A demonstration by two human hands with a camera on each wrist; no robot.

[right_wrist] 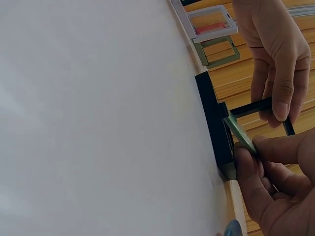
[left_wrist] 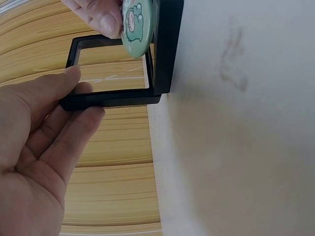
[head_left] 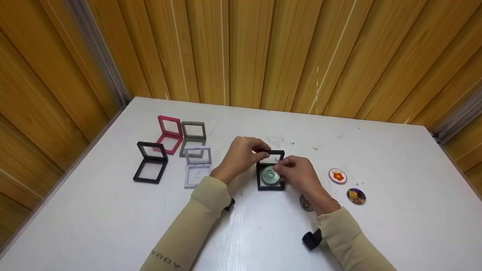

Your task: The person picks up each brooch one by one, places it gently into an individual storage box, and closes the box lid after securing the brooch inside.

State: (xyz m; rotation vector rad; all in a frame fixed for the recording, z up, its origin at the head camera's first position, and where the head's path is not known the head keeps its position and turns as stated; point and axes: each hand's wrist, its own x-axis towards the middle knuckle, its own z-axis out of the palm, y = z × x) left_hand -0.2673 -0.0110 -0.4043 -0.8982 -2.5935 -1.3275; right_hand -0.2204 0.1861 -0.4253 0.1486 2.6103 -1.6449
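A black hinged display frame lies on the white table, its lid raised. My left hand pinches the upper corner of that lid between thumb and fingers, as the left wrist view shows closely. Between the thumb and fingers of my right hand is a round green badge with a cartoon figure. Seen from the right wrist, the badge is tilted, one edge down at the frame's lower half and the other in my fingertips.
Left stand open frames: black, red, olive and lavender. On the right lie a white badge with a red flower and a dark, colourful badge. Another badge is partly under my right wrist.
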